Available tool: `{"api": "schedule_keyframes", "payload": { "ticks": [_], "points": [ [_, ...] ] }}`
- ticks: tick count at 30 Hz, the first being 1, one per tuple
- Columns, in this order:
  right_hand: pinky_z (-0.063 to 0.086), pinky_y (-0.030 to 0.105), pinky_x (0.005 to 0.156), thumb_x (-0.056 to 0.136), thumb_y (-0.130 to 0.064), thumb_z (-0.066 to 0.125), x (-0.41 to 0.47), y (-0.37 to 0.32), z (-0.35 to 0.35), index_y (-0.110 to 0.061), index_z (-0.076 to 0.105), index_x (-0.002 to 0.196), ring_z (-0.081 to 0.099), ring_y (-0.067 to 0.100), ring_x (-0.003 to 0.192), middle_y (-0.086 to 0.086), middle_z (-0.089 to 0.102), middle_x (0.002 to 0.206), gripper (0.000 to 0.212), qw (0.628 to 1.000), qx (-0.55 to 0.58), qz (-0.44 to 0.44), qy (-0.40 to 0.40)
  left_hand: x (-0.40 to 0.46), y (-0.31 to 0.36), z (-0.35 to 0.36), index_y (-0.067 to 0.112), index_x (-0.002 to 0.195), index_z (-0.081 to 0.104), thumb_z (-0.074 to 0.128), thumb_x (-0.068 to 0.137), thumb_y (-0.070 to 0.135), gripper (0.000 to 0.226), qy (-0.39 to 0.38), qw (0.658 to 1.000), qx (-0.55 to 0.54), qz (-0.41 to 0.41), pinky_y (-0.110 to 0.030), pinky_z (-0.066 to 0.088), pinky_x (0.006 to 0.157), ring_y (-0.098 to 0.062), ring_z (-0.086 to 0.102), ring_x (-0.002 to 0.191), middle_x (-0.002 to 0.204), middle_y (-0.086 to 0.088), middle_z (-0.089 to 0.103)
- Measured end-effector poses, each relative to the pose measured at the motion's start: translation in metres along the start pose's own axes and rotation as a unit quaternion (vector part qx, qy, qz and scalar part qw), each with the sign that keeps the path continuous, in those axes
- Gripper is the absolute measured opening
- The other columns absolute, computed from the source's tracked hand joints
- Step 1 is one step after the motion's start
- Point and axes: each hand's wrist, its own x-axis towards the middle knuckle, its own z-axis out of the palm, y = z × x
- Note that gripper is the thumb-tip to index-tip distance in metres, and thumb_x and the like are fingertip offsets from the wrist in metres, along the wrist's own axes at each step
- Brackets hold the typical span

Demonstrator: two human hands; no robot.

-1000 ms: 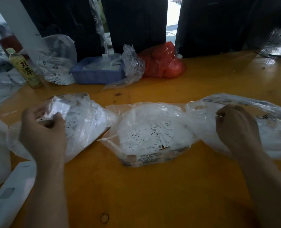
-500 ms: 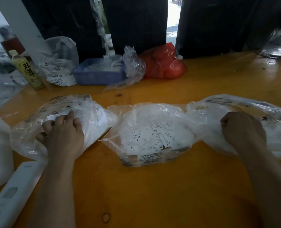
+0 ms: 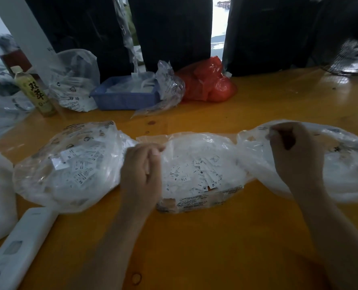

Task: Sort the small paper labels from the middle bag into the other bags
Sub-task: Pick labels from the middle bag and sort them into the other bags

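Small white paper labels (image 3: 203,176) still fill the clear middle bag (image 3: 195,201); left hand (image 3: 141,172) pinches its rim, right hand (image 3: 295,155) grips the clear right-side bag (image 3: 345,174).

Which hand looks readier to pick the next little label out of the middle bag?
Probably the left hand: it sits at the middle bag's left edge, beside the loose labels. The right hand is pinching the right bag's plastic.
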Motion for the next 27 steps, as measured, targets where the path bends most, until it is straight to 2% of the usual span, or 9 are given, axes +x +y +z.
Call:
{"api": "schedule_keyframes", "payload": {
  "ticks": [3, 8, 11, 15, 17, 19, 21, 24, 27],
  "points": [
    [0.051, 0.014, 0.068, 0.100, -0.021, 0.062, -0.013, -0.018, 0.003, -0.022, 0.068, 0.104, 0.066, 0.005, 0.078, -0.013, 0.072, 0.090, 0.007, 0.987, 0.155, 0.020, -0.037, -0.015, 0.015, 0.020, 0.028, 0.115, 0.068, 0.045, 0.105, 0.042, 0.028, -0.122, 0.983, -0.120, -0.070, -0.015, 0.053, 0.087, 0.000, 0.068, 0.103, 0.114, 0.018, 0.072],
    [0.054, 0.015, 0.067, 0.097, -0.010, 0.064, -0.039, -0.037, 0.016, -0.019, 0.068, 0.104, 0.067, 0.004, 0.076, -0.012, 0.073, 0.089, 0.012, 0.952, 0.245, 0.007, -0.181, -0.027, 0.014, 0.032, 0.043, 0.144, 0.048, 0.051, 0.092, 0.077, 0.063, -0.252, 0.912, -0.261, -0.190, -0.031, 0.058, 0.100, -0.003, 0.068, 0.118, 0.138, 0.024, 0.063],
    [0.052, 0.012, 0.069, 0.096, -0.014, 0.065, -0.050, -0.039, 0.025, -0.028, 0.067, 0.103, 0.069, 0.001, 0.082, -0.018, 0.073, 0.090, 0.016, 0.947, 0.224, -0.011, -0.230, -0.028, 0.013, 0.033, 0.040, 0.144, 0.052, 0.063, 0.082, 0.083, 0.077, -0.251, 0.888, -0.307, -0.234, -0.038, 0.059, 0.098, -0.010, 0.072, 0.114, 0.134, 0.018, 0.070],
    [0.051, 0.010, 0.067, 0.096, -0.018, 0.067, -0.057, -0.042, 0.030, -0.040, 0.065, 0.102, 0.069, 0.001, 0.085, -0.023, 0.071, 0.092, 0.023, 0.950, 0.186, -0.048, -0.247, -0.028, 0.015, 0.033, 0.038, 0.103, 0.080, 0.073, 0.085, 0.059, 0.028, -0.191, 0.892, -0.318, -0.258, -0.025, 0.061, 0.080, -0.014, 0.077, 0.097, 0.105, 0.004, 0.081],
    [0.053, 0.014, 0.066, 0.096, -0.033, 0.065, -0.060, -0.042, 0.033, -0.045, 0.062, 0.108, 0.069, 0.003, 0.083, -0.021, 0.070, 0.092, 0.017, 0.946, 0.195, -0.032, -0.257, -0.028, 0.015, 0.032, 0.034, 0.097, 0.081, 0.073, 0.085, 0.053, 0.023, -0.168, 0.888, -0.326, -0.278, -0.026, 0.060, 0.077, -0.015, 0.077, 0.092, 0.100, 0.001, 0.082],
    [0.059, 0.024, 0.067, 0.087, -0.056, 0.060, -0.063, -0.043, 0.035, -0.045, 0.058, 0.115, 0.069, 0.009, 0.081, -0.017, 0.069, 0.092, 0.030, 0.929, 0.220, 0.010, -0.298, -0.028, 0.014, 0.032, 0.031, 0.094, 0.082, 0.076, 0.087, 0.045, 0.017, -0.156, 0.876, -0.348, -0.295, -0.025, 0.059, 0.075, -0.016, 0.077, 0.089, 0.098, -0.002, 0.081],
    [0.059, 0.026, 0.064, 0.080, -0.067, 0.056, -0.064, -0.042, 0.038, -0.044, 0.060, 0.108, 0.069, 0.009, 0.080, -0.017, 0.069, 0.091, 0.037, 0.922, 0.206, 0.019, -0.326, -0.028, 0.016, 0.031, 0.029, 0.092, 0.083, 0.078, 0.086, 0.041, 0.014, -0.149, 0.866, -0.366, -0.307, -0.025, 0.059, 0.073, -0.016, 0.076, 0.088, 0.096, -0.004, 0.081],
    [0.054, 0.021, 0.056, 0.082, -0.065, 0.053, -0.062, -0.043, 0.036, -0.041, 0.064, 0.090, 0.066, 0.009, 0.071, -0.014, 0.071, 0.083, 0.029, 0.936, 0.166, -0.003, -0.312, -0.028, 0.016, 0.031, 0.028, 0.089, 0.083, 0.082, 0.080, 0.042, 0.017, -0.147, 0.859, -0.372, -0.320, -0.027, 0.060, 0.074, -0.017, 0.077, 0.088, 0.095, -0.006, 0.081],
    [0.044, 0.019, 0.047, 0.088, -0.059, 0.054, -0.062, -0.044, 0.035, -0.037, 0.065, 0.085, 0.059, 0.009, 0.058, -0.013, 0.069, 0.077, 0.024, 0.940, 0.141, -0.018, -0.309, -0.028, 0.016, 0.031, 0.030, 0.086, 0.083, 0.083, 0.079, 0.040, 0.013, -0.142, 0.856, -0.373, -0.329, -0.028, 0.060, 0.073, -0.017, 0.077, 0.090, 0.095, -0.005, 0.081]
  ]
}}
